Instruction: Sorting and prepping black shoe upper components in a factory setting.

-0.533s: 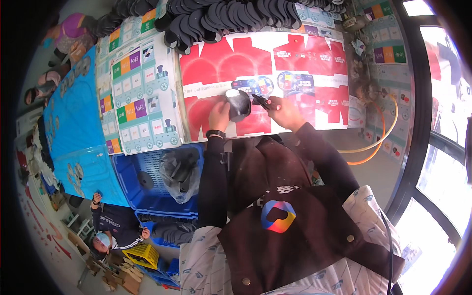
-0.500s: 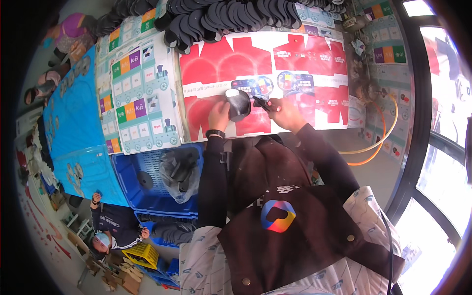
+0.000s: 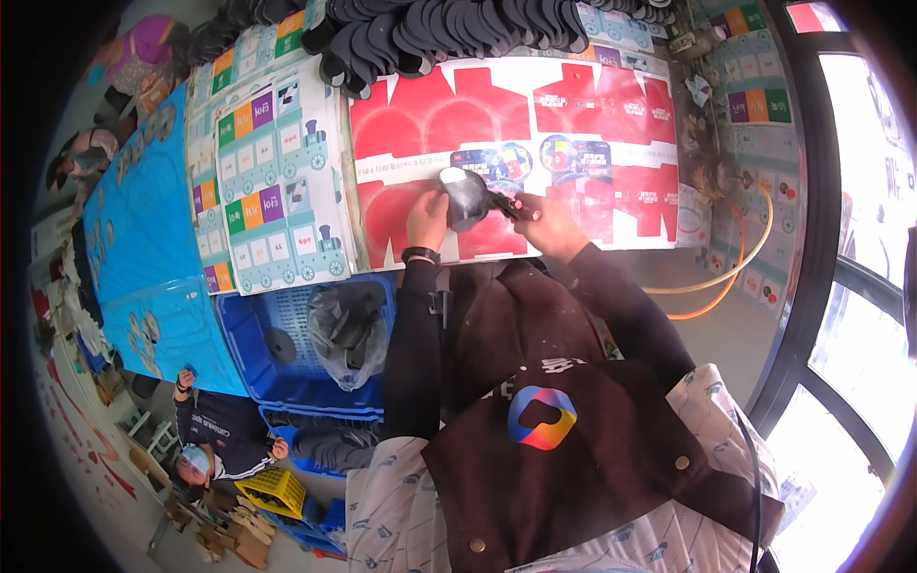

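Observation:
My left hand (image 3: 427,222) pinches the left edge of a dark grey insole (image 3: 467,202) with a bright white patch at its top end. It is held over a table covered with a red and white printed sheet (image 3: 439,105). In my right hand (image 3: 552,227) is a small black hand tool (image 3: 506,204), perhaps scissors or snips; its exact kind is hard to make out. The tool's tip meets the right edge of the insole, or lies very close to it. My fingers partly hide both things.
Many dark insoles (image 3: 458,36) lie in overlapping rows along the table's far edge. Left of my lap stands a blue crate (image 3: 277,368) with a clear plastic bag (image 3: 349,334). A blue-covered table (image 3: 158,258) is farther left, a person (image 3: 224,430) beside it. Hoses (image 3: 755,253) hang at right.
My right hand has moved slightly left, bringing the tool from a small distance away up to the insole's right edge. The insole has shifted only a little in my left hand.

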A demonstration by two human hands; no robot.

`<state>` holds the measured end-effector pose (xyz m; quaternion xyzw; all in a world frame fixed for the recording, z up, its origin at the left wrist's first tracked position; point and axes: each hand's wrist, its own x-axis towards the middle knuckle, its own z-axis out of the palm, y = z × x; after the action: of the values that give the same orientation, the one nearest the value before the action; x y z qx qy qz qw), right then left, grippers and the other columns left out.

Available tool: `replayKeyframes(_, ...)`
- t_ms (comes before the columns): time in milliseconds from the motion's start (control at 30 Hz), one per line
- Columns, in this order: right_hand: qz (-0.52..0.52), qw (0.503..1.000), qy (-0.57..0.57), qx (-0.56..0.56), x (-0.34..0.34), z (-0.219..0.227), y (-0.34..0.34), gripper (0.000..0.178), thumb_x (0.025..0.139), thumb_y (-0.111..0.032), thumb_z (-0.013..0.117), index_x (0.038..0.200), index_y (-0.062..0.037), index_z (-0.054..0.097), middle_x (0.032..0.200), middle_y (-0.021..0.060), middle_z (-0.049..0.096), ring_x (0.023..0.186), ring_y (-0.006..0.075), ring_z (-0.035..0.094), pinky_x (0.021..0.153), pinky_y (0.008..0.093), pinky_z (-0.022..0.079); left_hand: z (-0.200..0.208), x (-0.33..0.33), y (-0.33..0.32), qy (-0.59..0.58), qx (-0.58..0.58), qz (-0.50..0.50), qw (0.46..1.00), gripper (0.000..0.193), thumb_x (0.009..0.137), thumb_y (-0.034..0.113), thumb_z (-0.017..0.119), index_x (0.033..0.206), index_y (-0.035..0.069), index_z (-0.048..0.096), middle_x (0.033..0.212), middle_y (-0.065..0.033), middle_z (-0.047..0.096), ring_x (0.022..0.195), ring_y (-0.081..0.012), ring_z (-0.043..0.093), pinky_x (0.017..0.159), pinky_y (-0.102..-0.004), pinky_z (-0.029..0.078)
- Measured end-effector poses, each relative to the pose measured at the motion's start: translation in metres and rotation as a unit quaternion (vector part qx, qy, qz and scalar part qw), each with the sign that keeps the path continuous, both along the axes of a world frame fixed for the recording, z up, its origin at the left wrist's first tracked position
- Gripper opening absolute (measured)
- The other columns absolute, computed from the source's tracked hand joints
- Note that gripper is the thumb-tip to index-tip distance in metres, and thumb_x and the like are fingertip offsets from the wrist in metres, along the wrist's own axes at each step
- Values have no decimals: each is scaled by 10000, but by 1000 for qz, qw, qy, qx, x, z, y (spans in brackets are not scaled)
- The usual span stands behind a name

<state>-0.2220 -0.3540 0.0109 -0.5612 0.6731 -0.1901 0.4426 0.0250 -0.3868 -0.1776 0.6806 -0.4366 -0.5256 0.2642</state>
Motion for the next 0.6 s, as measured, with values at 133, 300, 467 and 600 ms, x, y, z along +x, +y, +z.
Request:
replayKeyframes(133, -19, 999, 34, -6, -2, -1, -9, 203, 878, -148, 561, 994, -18, 666, 844, 309, 634, 875, 514, 611, 736, 549, 480, 9, -4, -2, -4, -1, -6, 1000, 493, 929, 417, 662, 1216, 16, 676, 1189, -199, 706, 1142, -351, 662, 963, -408, 506)
replayKeyframes(300, 3, 998, 52, 30, -6, -6, 14, 229, 875, -156, 566, 1021, -26, 685, 878, 300, 659, 899, 495, 637, 760, 539, 501, 14, -5, 0, -24, 6, -9, 1000, 464, 921, 433, 668, 1184, 51, 687, 1167, -179, 715, 1125, -344, 668, 949, -410, 511)
replayKeyframes(467, -24, 999, 23, 2, -3, -3, 2, 268, 864, -184, 581, 1047, -23, 693, 891, 307, 657, 907, 500, 634, 766, 529, 501, 18, -9, 0, -48, -76, -21, 996, 382, 952, 321, 717, 1169, 10, 677, 969, -51, 722, 797, -119, 683, 690, -275, 560)
replayKeyframes(600, 15, 994, 66, 81, -8, -3, 13, 251, 877, -200, 580, 1027, -29, 688, 894, 307, 656, 906, 496, 635, 749, 541, 491, 17, -10, 1, -34, -46, -13, 998, 387, 945, 329, 727, 1164, 13, 678, 968, -49, 723, 805, -123, 684, 691, -274, 558)
